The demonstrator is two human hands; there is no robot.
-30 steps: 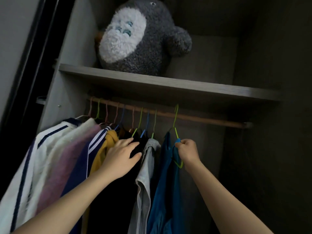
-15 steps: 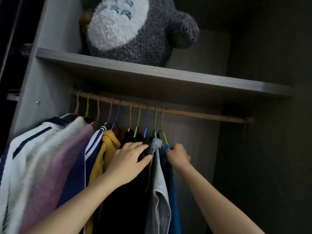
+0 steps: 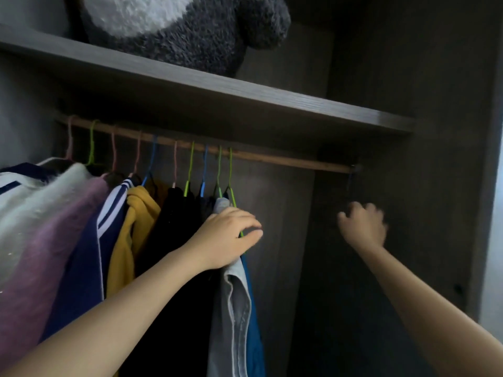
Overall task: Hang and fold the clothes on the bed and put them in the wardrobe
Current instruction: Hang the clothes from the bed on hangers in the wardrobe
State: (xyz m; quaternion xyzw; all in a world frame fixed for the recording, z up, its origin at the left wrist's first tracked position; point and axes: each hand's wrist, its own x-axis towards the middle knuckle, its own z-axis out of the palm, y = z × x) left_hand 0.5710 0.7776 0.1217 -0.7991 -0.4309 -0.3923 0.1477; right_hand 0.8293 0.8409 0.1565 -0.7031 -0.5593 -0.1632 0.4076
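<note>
Several garments hang on coloured hangers from the wooden rod (image 3: 272,159) inside the wardrobe. At the right end of the row are a grey garment (image 3: 234,308) and a blue garment (image 3: 254,336), the latter on a green hanger (image 3: 230,170). My left hand (image 3: 231,238) rests on the shoulders of these two, fingers spread over the cloth. My right hand (image 3: 362,224) is blurred, apart from the clothes, in the dark right part of the wardrobe below the rod's end. Its fingers are loosely curled and hold nothing.
A shelf (image 3: 245,91) runs above the rod and carries a grey and white plush toy (image 3: 190,36). To the left hang black (image 3: 177,227), yellow (image 3: 130,240), navy (image 3: 79,268) and pink (image 3: 40,254) garments. The rod's right part bears no clothes; a faint blue hook (image 3: 349,180) hangs at its end.
My right hand let go of the blue garment's hanger and swung right into the dark part. My left hand shifted right onto the grey and blue garments. The blue garment now hangs against the row.
</note>
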